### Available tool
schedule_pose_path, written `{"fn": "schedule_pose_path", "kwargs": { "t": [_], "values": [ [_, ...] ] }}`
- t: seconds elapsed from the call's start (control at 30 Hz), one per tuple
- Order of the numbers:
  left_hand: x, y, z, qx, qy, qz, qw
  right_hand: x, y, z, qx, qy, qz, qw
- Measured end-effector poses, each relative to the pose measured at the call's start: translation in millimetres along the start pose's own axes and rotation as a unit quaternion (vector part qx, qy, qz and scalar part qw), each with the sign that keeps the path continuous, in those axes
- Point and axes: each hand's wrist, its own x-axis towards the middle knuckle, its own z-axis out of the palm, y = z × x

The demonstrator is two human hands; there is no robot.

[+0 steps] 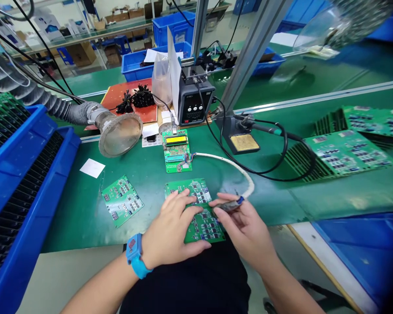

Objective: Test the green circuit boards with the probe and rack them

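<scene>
Green circuit board (205, 226) – lying on the green counter (78, 218) under the left hand (172, 226), its fingers (180, 205) spread flat. Right hand (245, 231): fingers (221, 201) pinching a white-corded handpiece (231, 206). Soldering station (193, 102) – lettering too small to read.

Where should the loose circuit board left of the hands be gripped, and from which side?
Pinch its edge from the near side with the left hand: the loose circuit board lies flat on the green bench, with parts across its face.
</scene>
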Motion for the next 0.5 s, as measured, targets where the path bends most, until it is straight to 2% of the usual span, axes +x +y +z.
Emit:
{"fn": "schedule_pose_path", "kwargs": {
  "t": [0.3,0.5],
  "values": [
    [-0.7,0.7,1.8,0.0,0.002,-0.005,1.0,0.2,2.7,1.1,-0.069,-0.012,-0.05,0.996],
    [-0.7,2.6,2.3,-0.003,0.0,-0.012,1.0,1.8,4.5,4.5,-0.073,0.001,-0.056,0.996]
  ]
}}
